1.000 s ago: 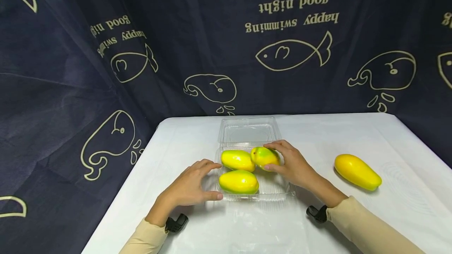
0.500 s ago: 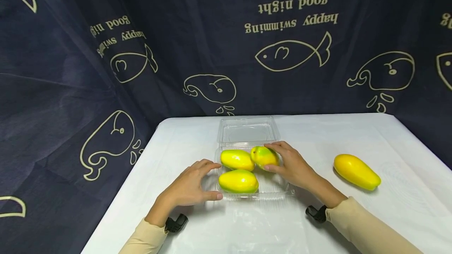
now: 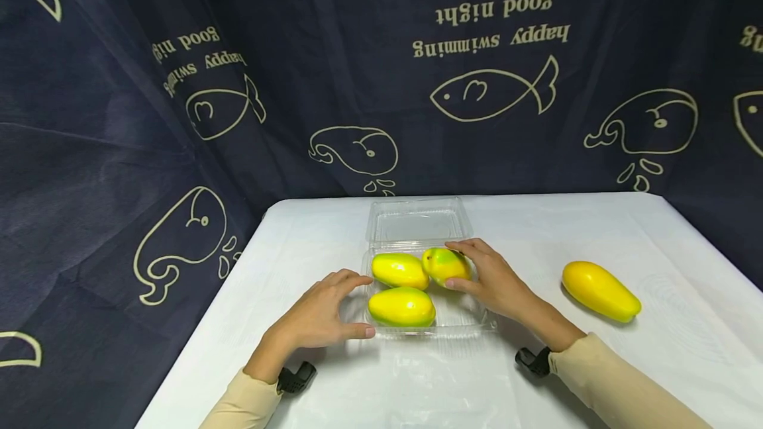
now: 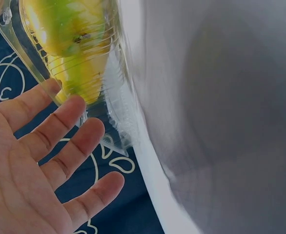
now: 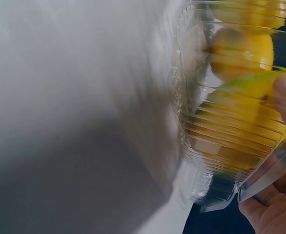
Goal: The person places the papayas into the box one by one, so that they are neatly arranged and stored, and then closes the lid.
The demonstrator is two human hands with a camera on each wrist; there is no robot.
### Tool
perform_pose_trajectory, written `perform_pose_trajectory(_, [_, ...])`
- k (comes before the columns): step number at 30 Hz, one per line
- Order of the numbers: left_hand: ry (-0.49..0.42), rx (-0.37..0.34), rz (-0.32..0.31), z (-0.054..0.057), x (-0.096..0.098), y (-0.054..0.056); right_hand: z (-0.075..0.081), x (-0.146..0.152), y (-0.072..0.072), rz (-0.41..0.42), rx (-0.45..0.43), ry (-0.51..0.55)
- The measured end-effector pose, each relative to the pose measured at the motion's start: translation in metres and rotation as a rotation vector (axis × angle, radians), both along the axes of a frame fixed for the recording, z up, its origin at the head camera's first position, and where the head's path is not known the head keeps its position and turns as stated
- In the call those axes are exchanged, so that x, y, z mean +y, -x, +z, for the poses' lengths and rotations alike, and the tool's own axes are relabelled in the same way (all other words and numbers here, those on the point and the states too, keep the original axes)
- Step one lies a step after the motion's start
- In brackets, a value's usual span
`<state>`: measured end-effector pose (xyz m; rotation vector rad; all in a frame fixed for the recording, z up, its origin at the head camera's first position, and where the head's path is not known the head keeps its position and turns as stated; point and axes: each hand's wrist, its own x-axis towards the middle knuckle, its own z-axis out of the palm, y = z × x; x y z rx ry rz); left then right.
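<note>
A clear plastic clamshell box (image 3: 459, 330) lies open on the table, its lid (image 3: 420, 220) folded back. Inside are a yellow mango (image 3: 399, 270) at the back left, a yellow-green mango (image 3: 402, 306) in front and another mango (image 3: 444, 265) at the back right. My right hand (image 3: 495, 277) holds the back-right mango between thumb and fingers. In the right wrist view a fingertip (image 5: 282, 85) lies against fruit. My left hand (image 3: 322, 310) is spread at the box's left side, holding nothing. Its fingers (image 4: 87, 139) are at the box wall in the left wrist view; contact is unclear.
A longer yellow mango (image 3: 601, 291) lies on the white-covered table (image 3: 322, 230) to the right of the box. Behind the table hangs a dark blue cloth (image 3: 357, 71) with fish and whale drawings. Both wrists wear black devices (image 3: 296, 376).
Hands, fruit and box hold nearly the same places. The whole head view has shifted very slightly.
</note>
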<state>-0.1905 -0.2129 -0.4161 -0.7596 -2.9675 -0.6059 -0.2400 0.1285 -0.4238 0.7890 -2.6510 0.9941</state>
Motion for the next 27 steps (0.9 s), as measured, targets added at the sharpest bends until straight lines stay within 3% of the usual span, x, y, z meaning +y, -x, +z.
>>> perform_pose_trajectory(15, [0.018, 0.013, -0.003, 0.000, -0.001, 0.001, 0.011, 0.009, -0.009, -0.041, 0.024, 0.024])
perform_pose_trajectory(27, [0.014, 0.015, -0.005, -0.001, -0.001, 0.002, 0.013, 0.030, -0.023, -0.097, 0.117, 0.050])
